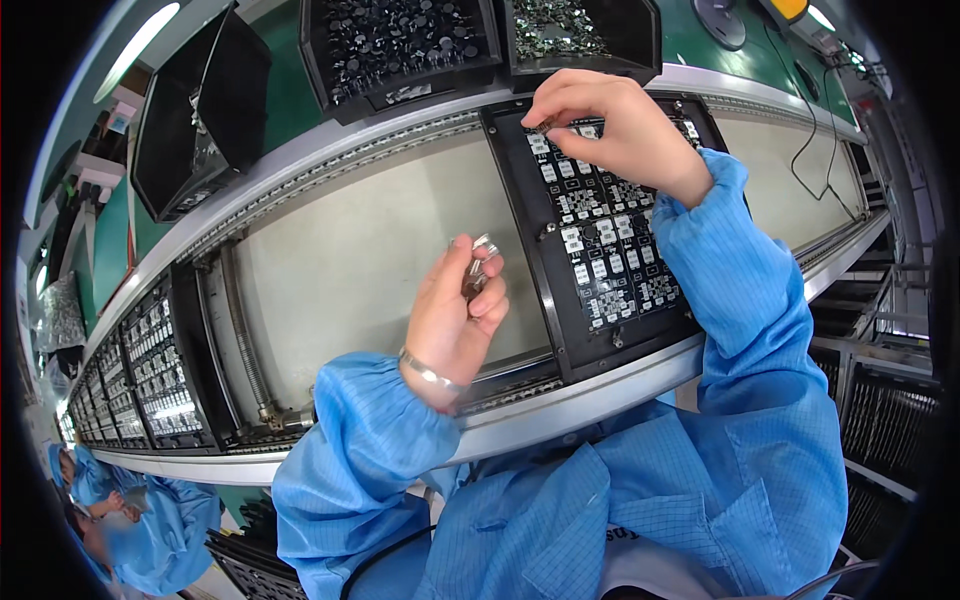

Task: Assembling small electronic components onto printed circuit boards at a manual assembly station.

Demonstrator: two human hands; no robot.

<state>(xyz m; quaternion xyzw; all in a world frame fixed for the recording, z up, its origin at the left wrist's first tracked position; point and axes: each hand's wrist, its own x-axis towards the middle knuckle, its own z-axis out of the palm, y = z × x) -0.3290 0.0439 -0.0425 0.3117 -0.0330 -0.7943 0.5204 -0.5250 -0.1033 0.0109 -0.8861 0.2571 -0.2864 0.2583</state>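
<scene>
My left hand (455, 310) is raised over the conveyor, its fingers curled round a few small shiny electronic components (482, 262). Their exact kind is too small to tell. My right hand (620, 125) is over the far left corner of a black carrier frame (540, 250), thumb and forefinger pinching a small dark component (545, 126). Beneath it, the frame holds black circuit boards (605, 250) with rows of white parts. Whether the pinched component touches a board cannot be made out. Part of the boards is hidden behind my right hand and sleeve.
Beyond the conveyor rail (400, 130) stand a black bin of dark round components (395, 45) and another of small shiny components (555, 30). A tilted black bin (205, 120) is at the left. Another loaded carrier (150, 365) lies on the conveyor, and a co-worker (150, 520) sits far left.
</scene>
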